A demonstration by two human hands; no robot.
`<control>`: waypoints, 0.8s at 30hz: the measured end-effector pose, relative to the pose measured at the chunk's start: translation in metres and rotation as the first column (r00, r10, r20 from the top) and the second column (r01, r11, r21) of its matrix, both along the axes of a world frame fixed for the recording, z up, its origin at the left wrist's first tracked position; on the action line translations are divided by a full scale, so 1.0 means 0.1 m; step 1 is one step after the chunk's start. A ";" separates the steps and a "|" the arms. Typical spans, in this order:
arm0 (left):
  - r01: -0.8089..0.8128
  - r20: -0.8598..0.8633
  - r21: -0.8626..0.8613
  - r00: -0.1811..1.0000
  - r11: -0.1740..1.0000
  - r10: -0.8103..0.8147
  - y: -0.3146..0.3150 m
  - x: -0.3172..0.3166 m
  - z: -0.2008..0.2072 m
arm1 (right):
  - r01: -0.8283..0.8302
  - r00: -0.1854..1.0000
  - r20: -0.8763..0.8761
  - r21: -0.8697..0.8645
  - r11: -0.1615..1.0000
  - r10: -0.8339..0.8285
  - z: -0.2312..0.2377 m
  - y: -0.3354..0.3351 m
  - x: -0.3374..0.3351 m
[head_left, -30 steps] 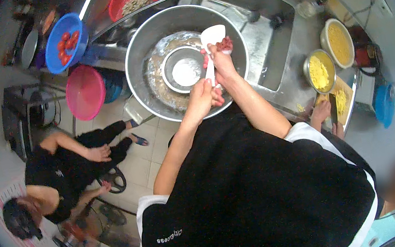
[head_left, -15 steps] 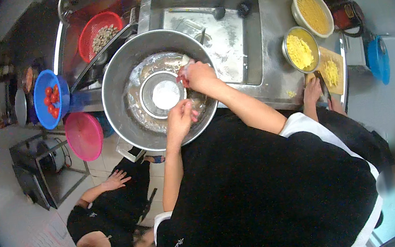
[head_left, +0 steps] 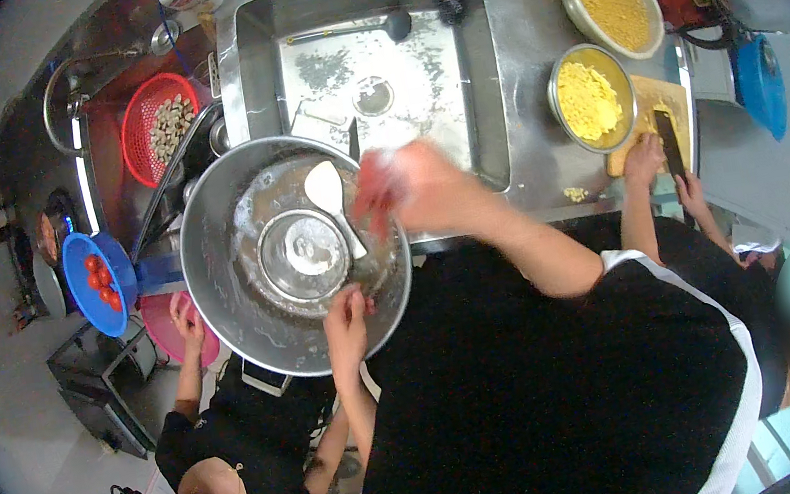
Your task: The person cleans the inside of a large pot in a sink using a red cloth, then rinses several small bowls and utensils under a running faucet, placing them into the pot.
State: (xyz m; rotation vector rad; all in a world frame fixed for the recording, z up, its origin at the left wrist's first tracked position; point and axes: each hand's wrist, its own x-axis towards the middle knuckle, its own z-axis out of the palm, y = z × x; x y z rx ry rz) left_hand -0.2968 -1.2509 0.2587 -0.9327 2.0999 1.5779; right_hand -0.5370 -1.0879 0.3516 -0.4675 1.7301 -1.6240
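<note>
Pot [head_left: 216,234] holds bowl [head_left: 275,266] and paddle [head_left: 326,192], left hand [head_left: 346,329] with fingers together, right hand [head_left: 429,185] clamped on blurred red thing [head_left: 374,196].

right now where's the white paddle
In the head view, the white paddle is inside the large metal pot, upper right of the smaller bowl.

A kitchen was indicated by the sink [head_left: 479,73] and pot [head_left: 214,272]. A knife [head_left: 671,145] was held at a board [head_left: 671,89], and tomatoes [head_left: 98,278] were kept in a bowl [head_left: 118,258].
</note>
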 end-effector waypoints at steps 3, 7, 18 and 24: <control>-0.034 0.060 -0.060 0.998 0.998 0.038 0.05 0.01 0.07 | 0.380 0.917 -0.199 0.179 0.907 -0.345 -0.99 0.28 -0.80; 0.001 0.130 -0.326 0.991 0.945 0.043 0.22 -0.28 0.32 | 0.617 0.730 0.031 0.397 0.679 -0.682 -3.15 0.31 -1.92; -0.110 0.112 -0.379 0.980 0.919 0.164 0.46 -0.68 0.47 | 0.700 0.632 -0.421 0.670 0.247 -0.650 -5.23 0.24 -2.97; -0.177 -0.037 -0.479 0.983 0.860 0.182 0.25 -0.73 0.49 | 0.934 0.354 -0.601 0.266 0.238 -0.717 -4.12 0.37 -2.24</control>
